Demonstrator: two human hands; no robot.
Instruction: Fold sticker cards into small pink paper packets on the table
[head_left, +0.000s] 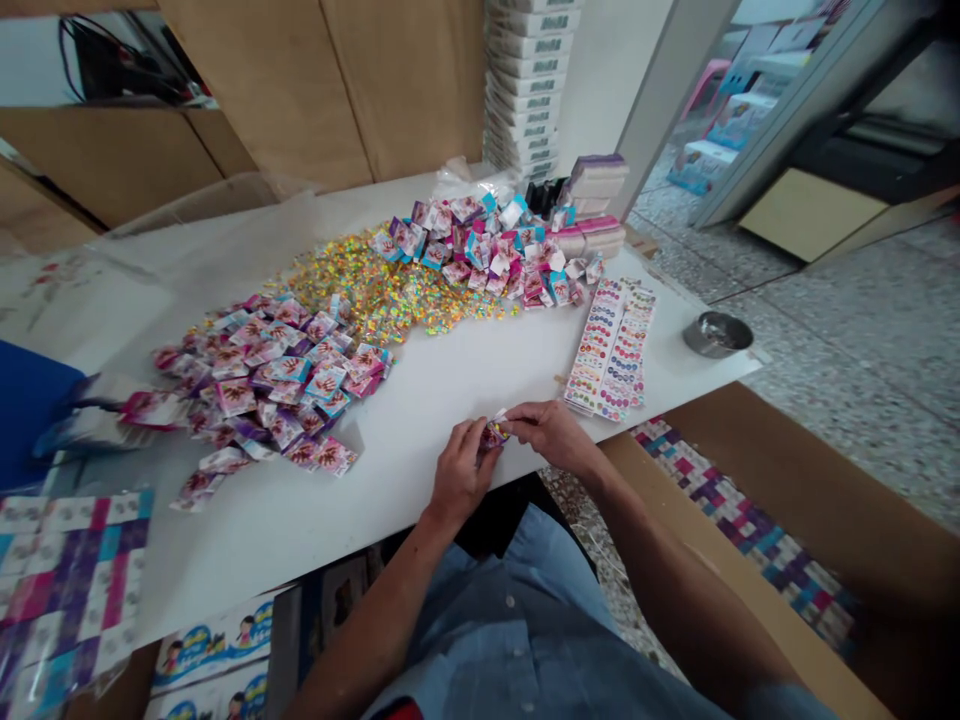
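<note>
Near the table's front edge, my left hand (459,474) is wrapped round a small printed box (491,436), mostly covered by the fingers. A bit of yellow shows at the box's top, beside a white flap. From the right, my right hand (553,432) pinches at that top; what its fingertips hold, if anything, is too small to make out. Left of the hands spreads a heap of small pink, purple and blue boxes (289,372). Behind lies a pile of tiny yellow and multicoloured pieces (409,295). Sheets of round stickers (609,345) lie close to my right hand.
More small boxes (480,245) heap up at the back, beside stacked flat cartons (600,205). A metal bowl (718,334) stands at the right corner. Right below, an open cardboard box (701,525) holds rows of small boxes. A plastic-wrapped bundle (71,590) sits front left.
</note>
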